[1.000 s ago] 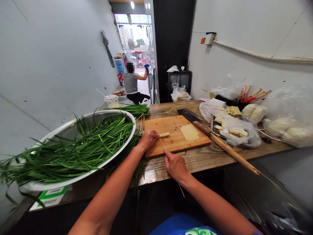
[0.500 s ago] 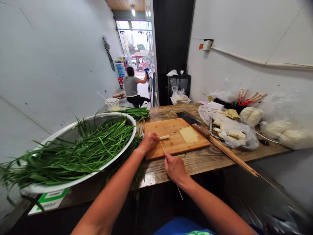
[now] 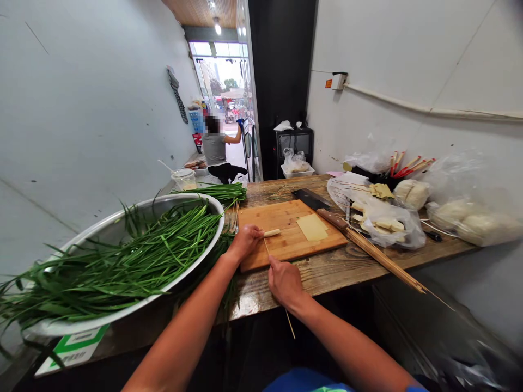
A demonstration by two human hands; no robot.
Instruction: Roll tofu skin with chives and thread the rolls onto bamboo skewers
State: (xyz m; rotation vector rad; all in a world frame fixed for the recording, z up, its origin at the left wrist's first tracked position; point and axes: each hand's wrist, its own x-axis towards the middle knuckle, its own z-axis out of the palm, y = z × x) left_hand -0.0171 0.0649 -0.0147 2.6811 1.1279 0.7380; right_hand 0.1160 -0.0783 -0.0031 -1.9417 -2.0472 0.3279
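— Starting big: what sits on the wooden tabletop [image 3: 327,272]?

— A wide metal basin [image 3: 122,228] heaped with garlic chives [image 3: 122,261] on the left, then the bamboo cutting board [image 3: 286,239] in the middle. On the board lie a flat tofu-skin sheet [image 3: 312,227] and a cleaver [image 3: 322,209] at its far edge; a bundle of bamboo skewers [image 3: 384,258] lies just beside it.

— And the hands?

— The left hand [image 3: 245,242] is closed on a small tofu-skin roll [image 3: 272,233], pinning it to the board. The right hand [image 3: 284,280] is pinched tight on a single skewer [image 3: 267,247], its tip at the roll.

— How would you do it well?

— I'd judge: hold the roll firmly, keep the skewer level with the board, aim through the roll's middle, and push steadily, fingertips clear of the point.
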